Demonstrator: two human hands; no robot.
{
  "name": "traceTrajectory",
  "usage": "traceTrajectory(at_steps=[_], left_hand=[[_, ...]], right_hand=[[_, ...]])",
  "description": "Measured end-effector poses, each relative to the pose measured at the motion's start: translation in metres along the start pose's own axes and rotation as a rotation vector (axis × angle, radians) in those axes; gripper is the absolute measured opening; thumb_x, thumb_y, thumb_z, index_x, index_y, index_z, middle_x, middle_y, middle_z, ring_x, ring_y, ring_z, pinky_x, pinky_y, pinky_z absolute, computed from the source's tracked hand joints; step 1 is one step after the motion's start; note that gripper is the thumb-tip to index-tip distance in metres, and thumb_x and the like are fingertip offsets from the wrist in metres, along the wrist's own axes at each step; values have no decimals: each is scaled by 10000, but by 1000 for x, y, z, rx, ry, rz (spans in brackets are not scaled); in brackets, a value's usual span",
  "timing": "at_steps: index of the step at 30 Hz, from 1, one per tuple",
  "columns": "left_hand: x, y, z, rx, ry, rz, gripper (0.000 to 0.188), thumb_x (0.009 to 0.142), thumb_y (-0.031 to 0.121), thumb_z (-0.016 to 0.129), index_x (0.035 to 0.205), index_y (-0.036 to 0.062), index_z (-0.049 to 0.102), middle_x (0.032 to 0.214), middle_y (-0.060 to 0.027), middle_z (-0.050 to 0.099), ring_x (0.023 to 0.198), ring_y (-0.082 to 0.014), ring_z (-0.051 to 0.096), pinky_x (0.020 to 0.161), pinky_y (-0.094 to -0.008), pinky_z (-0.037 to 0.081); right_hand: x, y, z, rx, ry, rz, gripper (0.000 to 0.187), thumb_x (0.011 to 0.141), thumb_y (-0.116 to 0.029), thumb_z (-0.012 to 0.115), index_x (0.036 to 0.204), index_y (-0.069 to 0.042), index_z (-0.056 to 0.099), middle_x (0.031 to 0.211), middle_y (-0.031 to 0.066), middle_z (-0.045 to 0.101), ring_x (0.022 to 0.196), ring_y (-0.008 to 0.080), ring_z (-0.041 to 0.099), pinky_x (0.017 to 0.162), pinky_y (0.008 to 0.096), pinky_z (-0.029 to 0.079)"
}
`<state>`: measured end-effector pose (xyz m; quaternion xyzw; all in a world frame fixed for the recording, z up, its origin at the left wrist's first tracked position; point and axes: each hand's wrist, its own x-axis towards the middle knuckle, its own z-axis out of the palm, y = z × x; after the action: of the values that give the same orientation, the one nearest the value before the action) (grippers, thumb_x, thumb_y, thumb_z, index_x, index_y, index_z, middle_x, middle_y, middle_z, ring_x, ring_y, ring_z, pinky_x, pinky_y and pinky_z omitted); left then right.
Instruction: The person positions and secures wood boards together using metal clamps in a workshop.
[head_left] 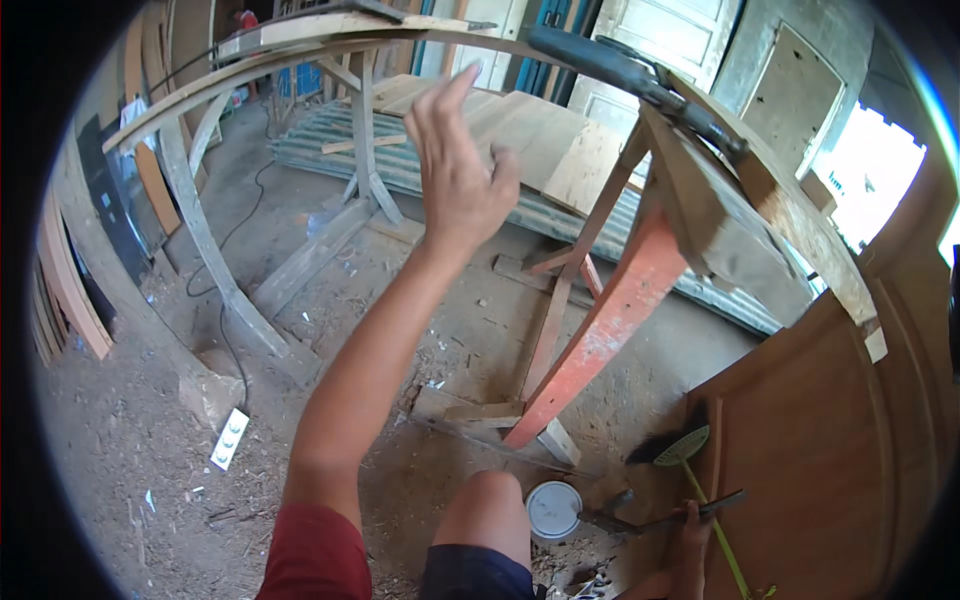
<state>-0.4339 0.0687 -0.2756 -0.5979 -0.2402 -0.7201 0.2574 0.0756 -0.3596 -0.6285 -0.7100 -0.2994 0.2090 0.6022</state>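
Observation:
My left hand [458,175] is raised in front of me with the thumb spread and the fingers partly bent, holding nothing. The long curved plank [290,53] spans the top of the view, just beyond its fingertips. Low on the right, my right hand [693,528] is closed around a long dark tool [652,523], whose exact kind I cannot make out. A green broom [688,446] with dark bristles leans behind that hand. Beside my knee stands a round container with a pale lid [554,509].
A wooden trestle with a red-painted leg [610,330] holds up thick beams [735,225]; a dark tool [620,70] lies on top. Brown panel [800,450] at right. White power strip [230,439] and cord on the littered floor. Boards [540,135] lie on corrugated sheets [300,145].

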Motion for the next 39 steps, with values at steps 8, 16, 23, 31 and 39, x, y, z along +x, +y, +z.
traceTrajectory(at_steps=[8,16,23,31,39], left_hand=[[-178,-6,-81,-23,-500,-737,584,893,126,645,1432,35,439,1362,-203,485,1313,-379,439,1153,-511,293],[-446,87,-201,-54,-1079,-1134,658,876,255,704,1445,49,446,1363,-248,496,1319,-442,422,1114,-575,336],[-498,144,-254,22,-1594,-1345,730,895,348,699,1498,45,418,1519,-246,417,1462,-462,313,1209,-564,270],[-514,127,-239,-56,-1740,-1312,792,914,414,669,1554,55,370,1544,-247,437,1464,-431,353,1221,-507,284],[-428,109,-169,-267,-1238,-1178,575,947,325,690,1437,77,522,1472,-199,531,1393,-399,444,1173,-491,350]], right_hand=[[-10,3,-11,-108,59,81,243,985,-190,629,937,38,693,888,129,742,725,189,708,684,310,556],[-17,-5,-14,-343,1,170,242,973,-250,618,971,-34,727,845,67,770,635,105,617,550,266,462],[-50,-28,-3,-440,102,258,279,973,-355,628,985,-83,687,892,27,773,738,109,697,548,283,481],[-51,-15,-16,-337,138,269,204,955,-278,671,983,-76,686,885,30,770,655,109,690,486,259,469],[-56,28,-24,-258,170,69,164,886,-172,710,871,-14,751,825,89,744,770,195,714,744,360,557]])
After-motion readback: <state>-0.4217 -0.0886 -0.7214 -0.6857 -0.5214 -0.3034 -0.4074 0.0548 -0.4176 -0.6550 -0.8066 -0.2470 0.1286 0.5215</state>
